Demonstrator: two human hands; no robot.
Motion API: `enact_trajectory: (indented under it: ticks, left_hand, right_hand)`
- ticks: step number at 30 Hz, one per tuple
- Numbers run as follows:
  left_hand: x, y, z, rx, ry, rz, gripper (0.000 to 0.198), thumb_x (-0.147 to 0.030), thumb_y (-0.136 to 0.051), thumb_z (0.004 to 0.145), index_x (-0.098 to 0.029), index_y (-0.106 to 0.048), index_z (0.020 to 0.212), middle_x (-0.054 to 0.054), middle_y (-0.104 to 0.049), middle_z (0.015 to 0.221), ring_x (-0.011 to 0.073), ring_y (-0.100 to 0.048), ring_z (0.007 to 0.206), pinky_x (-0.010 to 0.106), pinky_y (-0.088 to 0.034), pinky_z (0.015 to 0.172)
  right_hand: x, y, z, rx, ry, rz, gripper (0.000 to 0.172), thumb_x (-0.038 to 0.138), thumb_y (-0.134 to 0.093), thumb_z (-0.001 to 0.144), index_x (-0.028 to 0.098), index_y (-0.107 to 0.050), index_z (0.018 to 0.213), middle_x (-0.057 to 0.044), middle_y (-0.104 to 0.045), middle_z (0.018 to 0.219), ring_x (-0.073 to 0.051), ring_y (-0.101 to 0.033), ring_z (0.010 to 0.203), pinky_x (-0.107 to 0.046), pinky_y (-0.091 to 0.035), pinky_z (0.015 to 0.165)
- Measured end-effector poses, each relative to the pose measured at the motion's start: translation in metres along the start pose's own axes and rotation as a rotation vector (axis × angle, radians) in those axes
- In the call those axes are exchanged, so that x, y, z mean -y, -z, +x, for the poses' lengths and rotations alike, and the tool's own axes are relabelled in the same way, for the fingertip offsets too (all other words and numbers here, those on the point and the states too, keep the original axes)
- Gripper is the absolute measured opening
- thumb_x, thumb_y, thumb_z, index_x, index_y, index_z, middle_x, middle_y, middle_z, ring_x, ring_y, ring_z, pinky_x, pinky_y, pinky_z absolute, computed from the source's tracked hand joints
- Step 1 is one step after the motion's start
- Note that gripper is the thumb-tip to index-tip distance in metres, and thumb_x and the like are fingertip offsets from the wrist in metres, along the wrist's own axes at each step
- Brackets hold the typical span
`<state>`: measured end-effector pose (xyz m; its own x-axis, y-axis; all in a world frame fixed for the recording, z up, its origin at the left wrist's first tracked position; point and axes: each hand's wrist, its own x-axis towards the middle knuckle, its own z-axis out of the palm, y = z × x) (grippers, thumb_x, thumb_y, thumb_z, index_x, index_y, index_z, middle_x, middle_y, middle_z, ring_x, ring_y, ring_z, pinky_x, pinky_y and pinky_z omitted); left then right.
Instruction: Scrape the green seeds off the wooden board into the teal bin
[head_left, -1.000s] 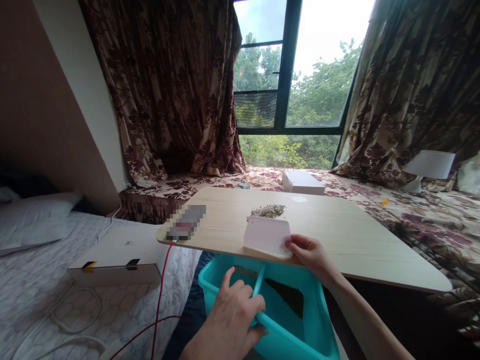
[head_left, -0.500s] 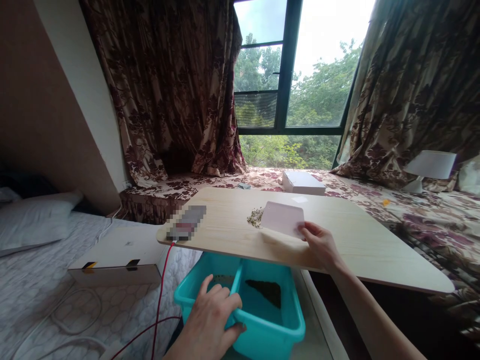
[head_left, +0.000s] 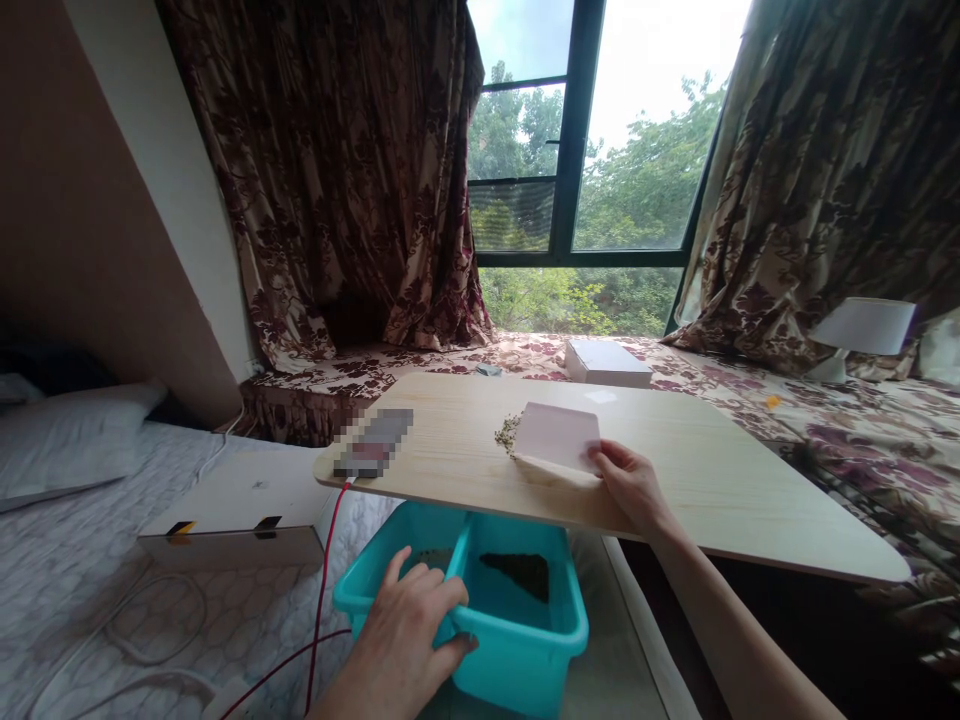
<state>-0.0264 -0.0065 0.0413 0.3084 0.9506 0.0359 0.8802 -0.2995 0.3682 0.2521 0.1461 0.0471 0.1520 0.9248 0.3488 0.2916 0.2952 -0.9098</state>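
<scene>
Over the table (head_left: 720, 490), head view: my right hand (head_left: 628, 487) has the white card (head_left: 559, 436) pinched at its near right corner, thumb against fingers. Card is tilted; can't tell if its lower edge touches the wood. Small grains (head_left: 505, 434) lie loose on the tabletop just left of it, rest of that patch hidden behind the card.

Below the near table edge: blue bin (head_left: 517, 655), two compartments. My left hand (head_left: 409, 615) is clamped on its near rim by the divider (head_left: 459, 548), thumb outside, index sticking up. Dark heap (head_left: 519, 576) in the right compartment, a few specks in the left.

Blurred-out device (head_left: 375, 443) at the table's left end, red cable (head_left: 322, 570) hanging off it.
</scene>
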Motion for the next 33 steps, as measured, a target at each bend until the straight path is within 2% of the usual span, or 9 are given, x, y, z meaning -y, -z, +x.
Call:
enact_trajectory:
  ticks: [3,11,19,25,30,33]
  left_hand:
    - [0.0003,0.0015,-0.0004,-0.014,0.009,0.003,0.011,-0.021,-0.065,0.079,-0.025,-0.058,0.085,-0.003,-0.06,0.084,0.019,-0.058,0.091,0.051,-0.015,0.109]
    - [0.0079,0.0026,0.0025,0.003,0.021,-0.004,0.008,-0.023,-0.063,0.078,-0.025,-0.058,0.084,-0.003,-0.059,0.082,0.0197,-0.057,0.09,0.051,-0.016,0.109]
    - [0.0056,0.0033,0.0013,0.012,0.029,-0.009,0.007,-0.023,-0.062,0.078,-0.025,-0.058,0.083,-0.003,-0.06,0.082,0.0199,-0.057,0.09,0.05,-0.016,0.109]
    - [0.0061,0.0026,0.0013,0.017,0.026,-0.01,0.007,-0.023,-0.061,0.078,-0.026,-0.058,0.084,-0.003,-0.06,0.082,0.0203,-0.057,0.09,0.052,-0.016,0.108]
    - [0.0058,0.0028,0.0016,0.012,0.025,-0.018,0.008,-0.023,-0.063,0.078,-0.026,-0.058,0.084,-0.003,-0.061,0.083,0.0204,-0.058,0.09,0.051,-0.017,0.108]
    - [0.0057,0.0028,0.0022,0.005,0.022,-0.012,0.008,-0.022,-0.062,0.077,-0.025,-0.058,0.084,-0.003,-0.061,0.082,0.0206,-0.058,0.09,0.052,-0.017,0.108]
  right_hand:
    - [-0.0012,-0.0001,-0.0006,-0.019,0.004,0.031,0.033,0.041,-0.062,0.07,0.015,-0.073,0.086,-0.007,-0.074,0.082,-0.02,-0.065,0.074,-0.029,-0.049,0.064]
    - [0.0021,0.0001,-0.0024,0.03,0.024,0.002,0.027,0.038,-0.061,0.07,0.016,-0.073,0.081,-0.007,-0.075,0.083,-0.022,-0.066,0.077,-0.033,-0.05,0.074]
    - [0.0001,-0.0003,-0.0023,0.002,0.049,-0.012,0.028,0.039,-0.061,0.071,0.017,-0.073,0.083,-0.007,-0.075,0.085,-0.023,-0.067,0.079,-0.035,-0.051,0.075]
    - [0.0022,-0.0024,-0.0032,0.045,0.061,-0.034,0.03,0.041,-0.059,0.072,0.017,-0.074,0.083,-0.007,-0.075,0.083,-0.022,-0.067,0.077,-0.034,-0.052,0.073]
    - [-0.0005,0.0006,-0.0024,-0.056,0.043,-0.07,0.028,0.037,-0.059,0.072,0.016,-0.074,0.083,-0.007,-0.075,0.084,-0.023,-0.067,0.078,-0.035,-0.051,0.076]
    - [-0.0035,0.0012,-0.0017,-0.072,0.037,-0.052,0.029,0.038,-0.059,0.071,0.016,-0.073,0.084,-0.008,-0.076,0.084,-0.023,-0.067,0.078,-0.036,-0.051,0.076]
